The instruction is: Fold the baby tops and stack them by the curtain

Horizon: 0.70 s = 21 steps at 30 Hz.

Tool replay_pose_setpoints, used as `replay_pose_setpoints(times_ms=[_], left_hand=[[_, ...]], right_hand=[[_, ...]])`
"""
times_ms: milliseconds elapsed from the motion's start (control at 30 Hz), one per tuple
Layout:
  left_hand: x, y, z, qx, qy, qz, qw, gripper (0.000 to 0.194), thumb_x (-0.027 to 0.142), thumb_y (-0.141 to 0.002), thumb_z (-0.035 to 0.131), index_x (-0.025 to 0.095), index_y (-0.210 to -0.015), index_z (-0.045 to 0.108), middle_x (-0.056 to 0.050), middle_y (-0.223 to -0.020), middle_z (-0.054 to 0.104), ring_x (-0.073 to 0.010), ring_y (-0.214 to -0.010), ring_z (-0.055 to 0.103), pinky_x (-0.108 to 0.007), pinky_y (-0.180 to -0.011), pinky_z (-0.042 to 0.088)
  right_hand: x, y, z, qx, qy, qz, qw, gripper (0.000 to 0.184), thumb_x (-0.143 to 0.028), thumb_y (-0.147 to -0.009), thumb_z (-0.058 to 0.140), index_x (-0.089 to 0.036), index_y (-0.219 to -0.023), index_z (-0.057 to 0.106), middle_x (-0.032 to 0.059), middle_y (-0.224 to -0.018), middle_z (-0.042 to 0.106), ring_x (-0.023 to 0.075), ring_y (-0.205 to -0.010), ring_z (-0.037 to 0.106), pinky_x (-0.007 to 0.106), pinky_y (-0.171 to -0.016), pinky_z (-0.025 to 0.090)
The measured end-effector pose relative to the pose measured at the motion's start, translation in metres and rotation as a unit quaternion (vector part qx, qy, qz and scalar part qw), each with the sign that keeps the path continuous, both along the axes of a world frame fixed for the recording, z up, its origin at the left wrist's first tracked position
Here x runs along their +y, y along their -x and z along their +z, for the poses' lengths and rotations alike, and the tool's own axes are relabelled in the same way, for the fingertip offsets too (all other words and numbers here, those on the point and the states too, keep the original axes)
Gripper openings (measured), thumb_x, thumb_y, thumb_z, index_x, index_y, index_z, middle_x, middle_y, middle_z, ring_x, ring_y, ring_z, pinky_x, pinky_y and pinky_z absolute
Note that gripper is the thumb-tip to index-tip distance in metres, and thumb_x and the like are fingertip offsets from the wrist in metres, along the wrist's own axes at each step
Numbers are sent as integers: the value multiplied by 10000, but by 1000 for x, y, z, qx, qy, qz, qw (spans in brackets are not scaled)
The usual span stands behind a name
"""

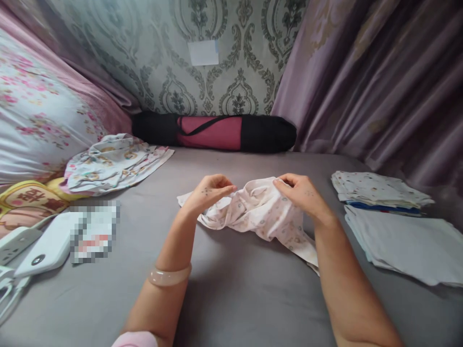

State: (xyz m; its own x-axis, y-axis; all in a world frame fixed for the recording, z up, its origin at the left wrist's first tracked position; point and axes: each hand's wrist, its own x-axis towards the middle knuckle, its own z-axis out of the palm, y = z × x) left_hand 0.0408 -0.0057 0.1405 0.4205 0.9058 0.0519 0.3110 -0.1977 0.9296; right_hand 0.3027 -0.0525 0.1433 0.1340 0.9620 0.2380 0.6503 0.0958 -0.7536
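Observation:
A small pale cloth (260, 207) with a fine print lies crumpled on the grey sheet in front of me, partly lifted; its exact kind does not show. At its upper right edge, my right hand (298, 190) is closed, thumb and fingers pinching the fabric. My left hand (211, 193) is at the cloth's left part, fingers curled and thumb pressed towards them at the fabric. Part of that grip is hidden behind the hand. One corner of the cloth pokes out left of my left wrist, and another trails down beside my right forearm.
Folded printed cloths (376, 188) and a white folded stack (408, 241) lie at right. At left are another printed cloth (119, 161), a white power bank (50, 243), a power strip (18, 243) and a blurred packet (96, 231). A black-and-red long bag (213, 132) lies along the wall.

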Motion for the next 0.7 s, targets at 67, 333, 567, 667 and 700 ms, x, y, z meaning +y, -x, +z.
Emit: replay_pose_setpoints(times_ms=[67, 333, 567, 667, 700], left_hand=[[-1, -2, -1, 26, -2, -4, 1000, 364, 513, -702, 725, 161, -716, 635, 14, -597, 543, -99, -529, 440, -213, -466, 284], [6, -14, -26, 106, -3, 2, 994, 331, 403, -556, 814, 196, -694, 595, 21, -635, 565, -127, -564, 469, -223, -478, 302], [10, -14, -31, 16, 100, -4, 995, 253, 406, -691, 722, 170, -757, 660, 23, -583, 541, -101, -472, 445, -214, -431, 268], [11, -9, -27, -23, 137, -23, 990, 299, 455, -704, 716, 159, -734, 684, 23, -551, 527, -97, -462, 439, -213, -433, 276], [11, -8, -26, -34, 144, -25, 989, 304, 460, -699, 723, 159, -732, 693, 14, -568, 550, -102, -486, 462, -211, -450, 303]], right_hand=[[1, -1, -2, 1, 2, 0, 1000, 294, -437, -806, 588, -173, -801, 717, 38, -770, 705, 194, -731, 622, 274, -644, 444], [4, -8, -7, 7, 7, -3, 1000, 315, -465, -798, 598, -175, -796, 723, 41, -772, 709, 201, -736, 624, 273, -622, 450], [5, -15, -9, 51, 28, 12, 998, 340, -469, -804, 595, -166, -871, 734, 38, -822, 712, 197, -760, 629, 274, -657, 464], [4, -19, -7, 62, 45, 26, 997, 338, -469, -795, 605, -166, -872, 734, 31, -817, 712, 187, -746, 628, 269, -660, 470], [3, -20, -6, 69, 56, 35, 995, 335, -467, -790, 611, -166, -871, 734, 31, -823, 714, 184, -746, 629, 267, -660, 473]])
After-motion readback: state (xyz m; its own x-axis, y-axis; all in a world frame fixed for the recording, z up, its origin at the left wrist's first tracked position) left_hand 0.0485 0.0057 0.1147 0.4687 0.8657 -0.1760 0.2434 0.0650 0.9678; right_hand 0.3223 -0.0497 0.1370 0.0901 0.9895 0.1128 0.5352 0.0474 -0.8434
